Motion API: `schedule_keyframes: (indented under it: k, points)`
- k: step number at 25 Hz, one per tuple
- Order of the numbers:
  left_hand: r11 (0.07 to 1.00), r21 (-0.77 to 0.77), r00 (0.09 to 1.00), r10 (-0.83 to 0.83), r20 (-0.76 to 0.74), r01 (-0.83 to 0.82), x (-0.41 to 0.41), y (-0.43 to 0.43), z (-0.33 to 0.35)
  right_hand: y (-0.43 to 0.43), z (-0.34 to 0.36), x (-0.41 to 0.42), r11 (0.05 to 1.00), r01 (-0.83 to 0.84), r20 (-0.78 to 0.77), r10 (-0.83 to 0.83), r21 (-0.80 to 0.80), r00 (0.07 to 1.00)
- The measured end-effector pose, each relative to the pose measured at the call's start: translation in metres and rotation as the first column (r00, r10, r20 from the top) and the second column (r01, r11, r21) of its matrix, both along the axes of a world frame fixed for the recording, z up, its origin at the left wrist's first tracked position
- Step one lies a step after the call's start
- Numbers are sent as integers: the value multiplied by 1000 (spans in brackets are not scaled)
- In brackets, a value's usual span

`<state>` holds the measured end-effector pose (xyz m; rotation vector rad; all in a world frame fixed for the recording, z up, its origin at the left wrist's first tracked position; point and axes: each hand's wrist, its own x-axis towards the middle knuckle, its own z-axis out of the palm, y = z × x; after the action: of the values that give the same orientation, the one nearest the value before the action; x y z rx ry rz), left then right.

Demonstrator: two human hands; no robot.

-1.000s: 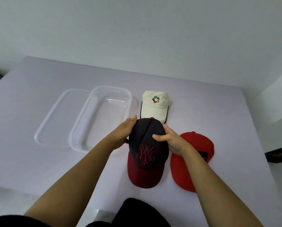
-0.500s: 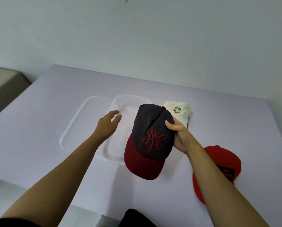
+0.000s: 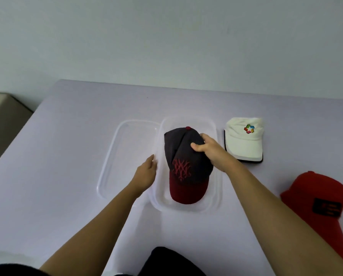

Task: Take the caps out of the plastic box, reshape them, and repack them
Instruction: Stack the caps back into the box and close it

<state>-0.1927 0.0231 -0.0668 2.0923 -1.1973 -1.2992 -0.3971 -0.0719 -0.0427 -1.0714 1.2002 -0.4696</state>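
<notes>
Inside the clear plastic box (image 3: 216, 204), the dark cap (image 3: 186, 166) with the maroon brim lies crown away from the wearer, gripped at its crown by the right hand (image 3: 210, 150). The left hand (image 3: 145, 174), fingers loose and empty, steadies the box's left wall. Repacking appears begun; the next move calls for releasing this cap, then fetching the white cap (image 3: 244, 140) or red cap (image 3: 318, 204), both outside on the table (image 3: 67, 156).
</notes>
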Motion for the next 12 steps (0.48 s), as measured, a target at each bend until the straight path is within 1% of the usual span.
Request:
schedule_keyframes:
  k: [3, 6, 8, 10, 12]
  points:
    - [1000, -1, 999, 6, -45, -6, 2, -1, 0, 0, -18, 13, 993, -104, -113, 109, 56, 988]
    - [1000, -5, 998, 9, -59, -9, 3, 0, -2, 2, -21, 15, 991, -121, -299, 135, 63, 945]
    - [1000, -3, 998, 19, -60, -19, 3, 0, -3, 1, -23, 14, 991, -128, -425, 128, 28, 896]
    - [1000, 1, 998, 16, -61, -16, 1, 0, -2, 1, -24, 14, 980, -197, -544, 158, -13, 824]
    - [1000, -2, 999, -13, -31, 13, -1, 0, 2, 2, -25, 14, 962, -267, -607, 179, -58, 775]
